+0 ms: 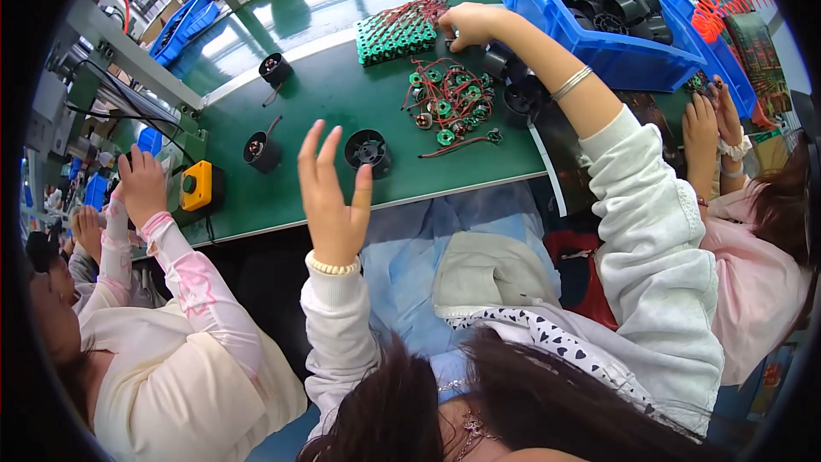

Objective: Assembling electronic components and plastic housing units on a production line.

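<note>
The block (396,41) lies at nine o'clock from the right hand (472,26), whose hold cannot be told; the spread left hand (333,205) has a cup (384,156) at one o'clock.

On the surface (325,98), the stack of wired boards (396,41) lies far middle, with the right hand (469,26) at its right end. Nearer and to its right spreads a loose pile of boards (453,104); two cups (523,99) stand right of that. Farther right is a bin (616,67) with more cups (609,4) in it. Left of the pile stands a middle cup (369,152), the left hand (335,205) just beside it. Two motor cups (262,152), one farther than the other, stand left, beyond the switch box (197,186).
</note>
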A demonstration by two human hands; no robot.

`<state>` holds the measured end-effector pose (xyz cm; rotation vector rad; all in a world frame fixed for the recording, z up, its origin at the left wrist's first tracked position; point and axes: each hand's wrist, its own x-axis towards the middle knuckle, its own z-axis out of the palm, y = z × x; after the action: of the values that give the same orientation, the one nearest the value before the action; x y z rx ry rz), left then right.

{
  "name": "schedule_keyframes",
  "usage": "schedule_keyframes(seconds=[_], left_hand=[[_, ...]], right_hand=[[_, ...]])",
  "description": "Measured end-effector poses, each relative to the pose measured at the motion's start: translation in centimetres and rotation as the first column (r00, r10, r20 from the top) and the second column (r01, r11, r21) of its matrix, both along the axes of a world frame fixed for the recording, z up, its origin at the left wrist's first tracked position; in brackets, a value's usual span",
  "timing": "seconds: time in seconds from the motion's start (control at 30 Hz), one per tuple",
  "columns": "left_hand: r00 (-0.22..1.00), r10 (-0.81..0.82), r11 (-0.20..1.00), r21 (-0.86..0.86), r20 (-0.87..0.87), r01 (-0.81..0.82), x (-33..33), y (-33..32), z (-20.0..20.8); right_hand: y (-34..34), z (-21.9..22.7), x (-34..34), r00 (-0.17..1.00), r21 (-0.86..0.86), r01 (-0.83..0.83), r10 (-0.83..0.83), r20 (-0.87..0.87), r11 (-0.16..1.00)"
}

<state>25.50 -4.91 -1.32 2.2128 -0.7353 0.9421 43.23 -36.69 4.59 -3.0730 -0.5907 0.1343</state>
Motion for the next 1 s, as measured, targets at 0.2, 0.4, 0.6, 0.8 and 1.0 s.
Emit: schedule_keyframes(seconds=[0.2,0.4,0.6,0.8,1.0], left_hand=[[0.989,-0.011,0.998,0.054,-0.147,0.019,-0.1,-1.7,-0.9],[0.979,0.0,1.0,0.012,-0.205,0.003,-0.1,-1.4,-1.2],[0.991,0.008,1.0,-0.011,-0.134,-0.009,0.3,-1.7,-1.3],[0.99,-0.003,1.0,0.009,-0.143,0.004,0.0,-1.3,-1.2],[0.936,-0.187,0.964,-0.24,-0.298,0.116,-1.2,-1.4,-1.0]], right_hand=[[0.4,2.4,-3.7,0.989,0.239,-0.14,0.149,-0.019,0.961],[1.2,4.2,-6.4,0.978,0.597,-0.149,0.207,-0.029,0.788],[3.0,4.4,-9.6,0.975,0.344,-0.218,0.22,0.033,0.913],[1.9,4.9,-11.1,0.96,0.503,-0.274,0.261,0.097,0.82],[4.2,4.3,-17.8,0.953,0.896,-0.302,0.078,0.293,0.326]])
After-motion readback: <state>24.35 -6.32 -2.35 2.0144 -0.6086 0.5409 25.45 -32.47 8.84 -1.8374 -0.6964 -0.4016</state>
